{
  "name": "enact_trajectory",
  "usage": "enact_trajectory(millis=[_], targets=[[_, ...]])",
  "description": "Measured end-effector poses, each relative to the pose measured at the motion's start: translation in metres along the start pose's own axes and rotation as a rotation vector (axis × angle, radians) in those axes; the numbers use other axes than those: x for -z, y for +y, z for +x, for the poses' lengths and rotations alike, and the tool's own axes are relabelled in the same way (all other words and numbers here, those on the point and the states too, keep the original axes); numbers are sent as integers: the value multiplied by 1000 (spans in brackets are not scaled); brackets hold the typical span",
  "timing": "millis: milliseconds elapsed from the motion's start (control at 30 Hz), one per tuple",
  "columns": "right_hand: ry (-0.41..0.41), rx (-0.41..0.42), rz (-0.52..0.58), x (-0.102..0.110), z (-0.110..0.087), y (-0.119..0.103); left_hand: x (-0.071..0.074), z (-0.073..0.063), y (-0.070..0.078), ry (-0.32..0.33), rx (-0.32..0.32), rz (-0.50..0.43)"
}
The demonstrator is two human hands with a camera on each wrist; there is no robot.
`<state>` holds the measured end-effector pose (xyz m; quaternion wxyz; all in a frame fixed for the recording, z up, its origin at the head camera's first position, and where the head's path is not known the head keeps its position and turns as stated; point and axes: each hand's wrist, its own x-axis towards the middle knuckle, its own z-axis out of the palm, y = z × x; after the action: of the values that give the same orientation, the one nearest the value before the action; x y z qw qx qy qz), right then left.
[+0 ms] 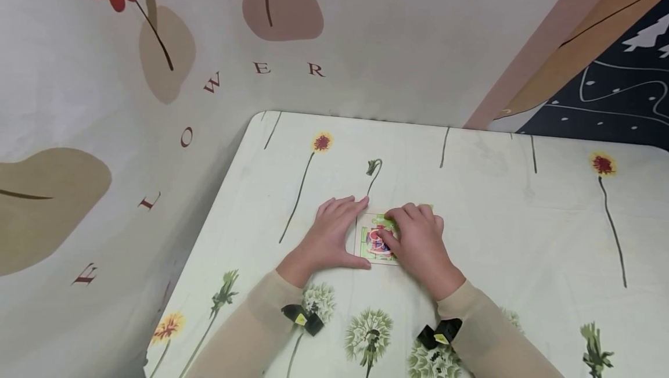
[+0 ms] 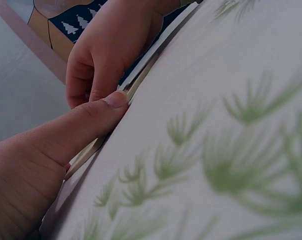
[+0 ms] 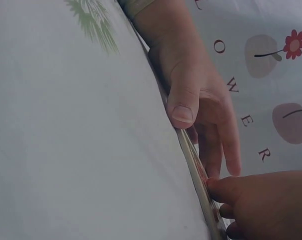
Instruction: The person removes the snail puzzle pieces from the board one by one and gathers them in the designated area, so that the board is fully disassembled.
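A small square jigsaw puzzle [image 1: 377, 243] in a pale wooden tray lies flat on the table, with green, red and purple pieces. My left hand [image 1: 334, 236] steadies it from the left, fingers stretched toward the far edge and thumb along the near edge. In the left wrist view that thumb presses at the tray's rim [image 2: 86, 154]. From the right, my right hand [image 1: 418, 244] covers the puzzle's right part, its thumb and index finger on the picture. I cannot tell whether a piece is pinched between them.
A flower-print cloth covers the table [image 1: 496, 221]. Just beyond the right hand's fingers shows a small yellow-green bit [image 1: 427, 207], mostly hidden. Fabric hangings with printed letters [image 1: 261, 68] and flowers stand along the table's left and far sides.
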<state>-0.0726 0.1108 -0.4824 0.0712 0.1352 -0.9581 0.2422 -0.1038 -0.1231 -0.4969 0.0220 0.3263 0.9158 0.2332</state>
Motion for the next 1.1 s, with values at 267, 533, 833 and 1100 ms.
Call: enact_trajectory(millis=[267, 533, 833, 1100], targets=[[18, -3, 47, -1, 1, 2, 1, 1, 1, 5, -11, 8], [78, 61, 54, -4, 0, 3, 0, 0, 0, 9, -16, 0], [46, 35, 68, -6, 0, 4, -1, 0, -1, 9, -16, 10], [48, 27, 66, -9, 1, 0, 0, 0, -1, 8, -17, 3]])
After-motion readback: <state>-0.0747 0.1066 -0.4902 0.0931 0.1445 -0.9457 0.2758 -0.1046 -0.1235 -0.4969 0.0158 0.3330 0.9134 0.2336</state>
